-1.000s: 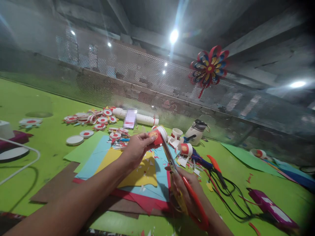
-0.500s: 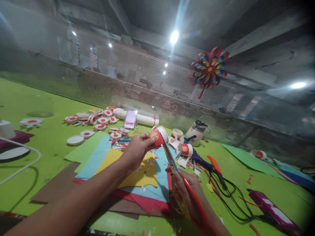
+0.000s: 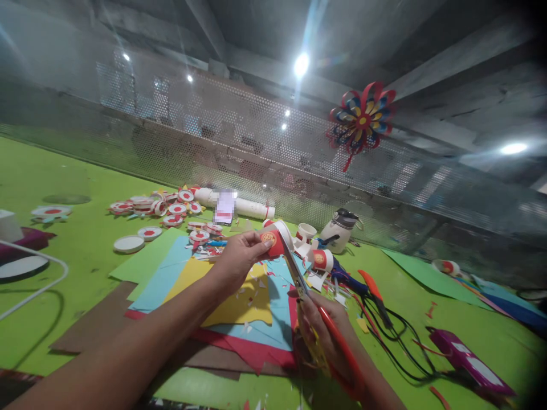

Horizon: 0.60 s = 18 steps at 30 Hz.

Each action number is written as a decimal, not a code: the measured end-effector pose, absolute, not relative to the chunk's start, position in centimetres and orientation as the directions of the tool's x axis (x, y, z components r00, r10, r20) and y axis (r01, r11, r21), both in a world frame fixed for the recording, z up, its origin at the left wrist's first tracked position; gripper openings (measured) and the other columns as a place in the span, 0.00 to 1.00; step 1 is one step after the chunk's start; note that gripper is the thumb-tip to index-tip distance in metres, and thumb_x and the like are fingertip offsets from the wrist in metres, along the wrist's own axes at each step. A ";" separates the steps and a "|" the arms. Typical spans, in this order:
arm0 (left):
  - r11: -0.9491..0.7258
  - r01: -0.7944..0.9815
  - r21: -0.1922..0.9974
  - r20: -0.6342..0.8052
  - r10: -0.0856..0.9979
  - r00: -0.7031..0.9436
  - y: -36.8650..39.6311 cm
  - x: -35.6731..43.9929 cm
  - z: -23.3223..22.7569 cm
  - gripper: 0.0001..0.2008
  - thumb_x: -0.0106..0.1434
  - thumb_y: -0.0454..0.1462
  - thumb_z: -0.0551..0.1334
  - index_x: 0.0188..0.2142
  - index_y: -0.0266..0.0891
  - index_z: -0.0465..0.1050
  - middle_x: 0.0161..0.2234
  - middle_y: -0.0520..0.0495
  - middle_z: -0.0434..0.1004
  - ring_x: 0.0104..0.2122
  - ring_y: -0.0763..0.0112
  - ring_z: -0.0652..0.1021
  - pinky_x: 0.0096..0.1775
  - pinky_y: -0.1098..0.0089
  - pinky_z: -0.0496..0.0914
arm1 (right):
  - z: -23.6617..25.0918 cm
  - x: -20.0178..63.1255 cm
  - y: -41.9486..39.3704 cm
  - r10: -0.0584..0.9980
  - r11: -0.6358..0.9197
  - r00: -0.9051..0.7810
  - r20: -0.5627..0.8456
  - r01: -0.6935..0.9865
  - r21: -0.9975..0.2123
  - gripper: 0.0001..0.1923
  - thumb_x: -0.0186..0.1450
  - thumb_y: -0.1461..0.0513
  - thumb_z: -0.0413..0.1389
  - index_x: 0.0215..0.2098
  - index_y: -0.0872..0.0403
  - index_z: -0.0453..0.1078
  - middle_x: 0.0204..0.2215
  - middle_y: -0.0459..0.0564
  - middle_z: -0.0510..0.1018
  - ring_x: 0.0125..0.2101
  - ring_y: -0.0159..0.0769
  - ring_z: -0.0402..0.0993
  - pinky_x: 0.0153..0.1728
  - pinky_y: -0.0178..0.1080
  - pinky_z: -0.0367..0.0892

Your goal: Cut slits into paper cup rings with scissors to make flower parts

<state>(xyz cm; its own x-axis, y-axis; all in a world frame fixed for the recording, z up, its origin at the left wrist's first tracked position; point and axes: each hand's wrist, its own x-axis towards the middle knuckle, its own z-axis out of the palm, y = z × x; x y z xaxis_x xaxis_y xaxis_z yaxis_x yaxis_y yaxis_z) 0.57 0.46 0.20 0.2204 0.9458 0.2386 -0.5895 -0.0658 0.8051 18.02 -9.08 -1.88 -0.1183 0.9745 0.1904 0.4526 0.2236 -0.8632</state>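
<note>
Paper cup, red and white, is pinched in the left hand above the yellow sheet, thumb and fingers closed on its wall. Right hand is wrapped through the scissors handles, near edge of that sheet; blades meet the cup rim. Risks, as I read it: left fingertips sit close to the blades, so a slip nicks them. Thin wall may crush or tear off-line. Cable right of the sheet could snag the elbow.
</note>
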 end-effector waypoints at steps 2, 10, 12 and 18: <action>-0.078 -0.575 0.814 0.245 0.945 0.218 0.5 0.5 0.2 0.08 0.47 0.34 0.68 0.23 0.32 0.70 0.23 0.48 0.75 0.25 0.73 0.75 0.34 0.69 0.69 | -1.8 17.8 -9.2 0.978 0.209 -0.106 0.180 0.446 -0.870 0.24 0.64 0.47 0.46 0.40 0.59 0.68 0.17 0.39 0.55 0.17 0.28 0.53 0.17 0.32 0.51; -0.072 -0.555 0.829 0.239 0.943 0.233 0.3 0.3 0.5 0.10 0.46 0.34 0.68 0.19 0.34 0.67 0.20 0.51 0.73 0.23 0.77 0.72 0.31 0.73 0.66 | -1.7 17.9 -9.5 0.977 0.215 -0.101 0.189 0.487 -0.847 0.23 0.65 0.48 0.45 0.38 0.59 0.68 0.16 0.39 0.55 0.16 0.28 0.52 0.17 0.32 0.48; -0.070 -0.551 0.831 0.236 0.943 0.236 0.3 0.3 0.4 0.10 0.46 0.34 0.68 0.20 0.34 0.67 0.21 0.51 0.73 0.24 0.77 0.72 0.32 0.73 0.66 | -1.8 18.0 -9.5 0.973 0.232 -0.111 0.204 0.500 -0.835 0.21 0.65 0.49 0.45 0.35 0.58 0.69 0.17 0.40 0.56 0.17 0.28 0.52 0.19 0.33 0.49; -0.084 -0.549 0.832 0.246 0.942 0.228 0.4 0.5 0.1 0.10 0.46 0.34 0.68 0.20 0.34 0.68 0.21 0.50 0.73 0.24 0.76 0.72 0.32 0.72 0.66 | -2.0 18.1 -9.4 0.972 0.235 -0.126 0.198 0.512 -0.827 0.19 0.66 0.49 0.46 0.33 0.56 0.66 0.18 0.40 0.59 0.19 0.28 0.53 0.20 0.32 0.50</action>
